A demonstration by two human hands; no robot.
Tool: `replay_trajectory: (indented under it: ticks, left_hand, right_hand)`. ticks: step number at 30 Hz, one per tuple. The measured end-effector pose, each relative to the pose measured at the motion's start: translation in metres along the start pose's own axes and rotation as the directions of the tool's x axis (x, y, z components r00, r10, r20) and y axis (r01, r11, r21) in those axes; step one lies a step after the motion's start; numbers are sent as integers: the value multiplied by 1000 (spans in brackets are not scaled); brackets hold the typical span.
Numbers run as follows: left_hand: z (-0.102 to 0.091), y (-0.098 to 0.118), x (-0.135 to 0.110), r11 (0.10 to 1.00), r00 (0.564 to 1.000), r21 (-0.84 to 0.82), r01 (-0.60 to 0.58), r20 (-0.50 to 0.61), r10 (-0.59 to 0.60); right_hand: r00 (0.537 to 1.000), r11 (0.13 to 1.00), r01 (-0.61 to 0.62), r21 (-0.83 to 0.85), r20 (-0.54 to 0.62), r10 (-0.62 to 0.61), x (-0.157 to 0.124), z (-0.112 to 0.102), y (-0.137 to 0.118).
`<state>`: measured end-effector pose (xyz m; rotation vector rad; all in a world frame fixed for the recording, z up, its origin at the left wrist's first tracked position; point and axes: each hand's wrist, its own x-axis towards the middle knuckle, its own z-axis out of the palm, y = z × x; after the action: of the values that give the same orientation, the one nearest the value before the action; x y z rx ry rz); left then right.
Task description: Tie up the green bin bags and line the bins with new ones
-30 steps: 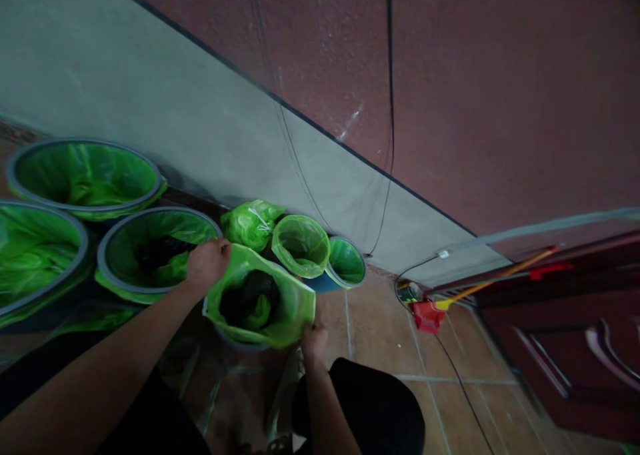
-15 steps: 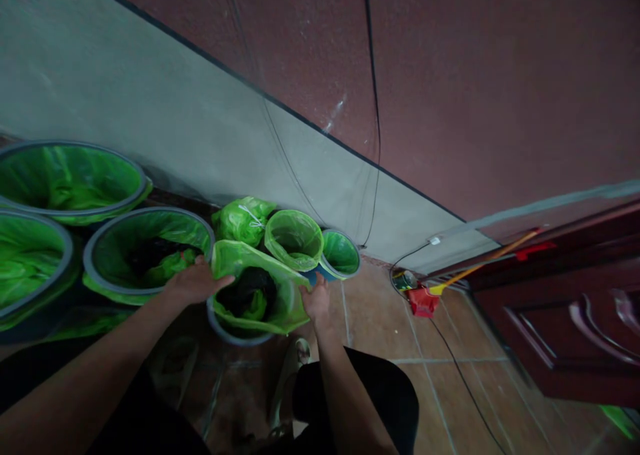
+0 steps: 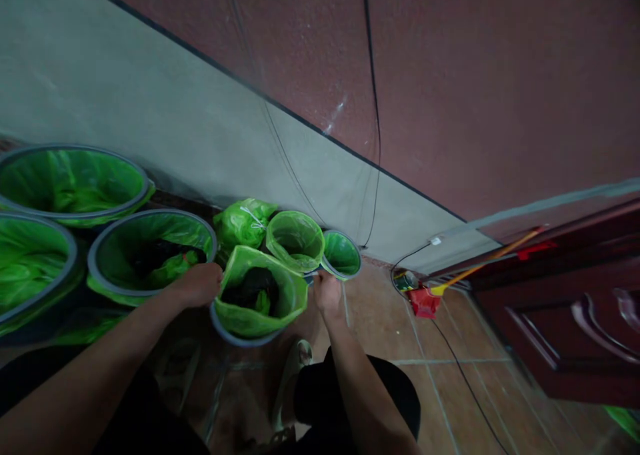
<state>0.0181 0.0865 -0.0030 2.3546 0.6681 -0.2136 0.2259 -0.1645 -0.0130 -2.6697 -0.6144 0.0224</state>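
Green translucent plastic liner (image 3: 286,296), its mouth standing open, sits in the grey-blue rimmed bin (image 3: 245,341) between the person's two hands, a dark plastic bundle (image 3: 260,278) down inside it.

At the far left, a large grey-rimmed bin (image 3: 70,211) is already lined, with green film showing both inside the rim and below it outside. Nearer on the left, a second grey-rimmed bin (image 3: 75,245) is lined too. Right of these, a third grey-rimmed bin (image 3: 97,261) has its lining in place, with black and green plastic lying in it.

Beside that bin, the left hand (image 3: 203,285) meets the left edge of the liner; its fingers look bent, but I cannot tell whether they have hold of the film. Far of the liner, a plump green plastic bag (image 3: 245,223) is already closed with a white tie.

Around the liner in hand, the film rises above the rim, which shows bare on the near side, so folding it down seems undone here. Farther right, a small round green-lined bin (image 3: 295,241) and a blue green-lined bin (image 3: 341,253) look finished. Near them, the right hand (image 3: 327,295) is just beside the liner's right edge, its fingers partly curled; what they hold, if anything, is hidden.
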Motion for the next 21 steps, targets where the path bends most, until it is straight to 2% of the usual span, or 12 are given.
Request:
replay_trajectory:
  ticks: [3, 5, 6, 7, 9, 11, 12, 14, 16, 19, 21]
  left_hand:
    - [-25, 10, -7, 991, 992, -83, -105, -75, 99]
    - [-30, 19, -11, 939, 962, -248, -239, -194, 194]
    - [-29, 24, -12, 894, 946, -341, -291, -240, 216]
    - [-26, 29, -12, 844, 940, -433, -315, -267, 214]
    - [-16, 38, -9, 760, 946, -575, -303, -275, 169]
    - [-6, 46, -3, 707, 958, -654, -269, -258, 126]
    - [-2, 49, 0, 687, 961, -679, -260, -252, 114]
    - [1, 54, 5, 654, 961, -710, -262, -257, 106]
    - [0, 58, 8, 633, 955, -721, -282, -275, 113]
    - [-2, 64, 10, 630, 944, -705, -326, -277, 178]
    - [0, 66, 13, 619, 942, -710, -335, -232, 244]
  right_hand:
    - [985, 941, 81, 329, -168, -26, -1, -12, -13]
    - [972, 806, 139, 575, -235, 0, -2, -14, -26]
    - [975, 717, 139, 683, -220, 21, -3, -14, -34]
    - [985, 626, 105, 773, -168, 42, -4, -12, -42]
    - [998, 454, -47, 890, 21, 62, -6, -7, -56]
    - [983, 333, -184, 925, 179, 44, -9, -3, -68]
    - [977, 300, -210, 930, 212, 29, -12, -1, -72]
    - [974, 297, -209, 932, 224, -17, -18, 4, -80]
    - [960, 374, -213, 903, 265, -94, -28, 12, -88]
    - [874, 509, -227, 831, 404, -270, -44, 30, -100]
    - [817, 558, -203, 804, 454, -357, -51, 41, -107]
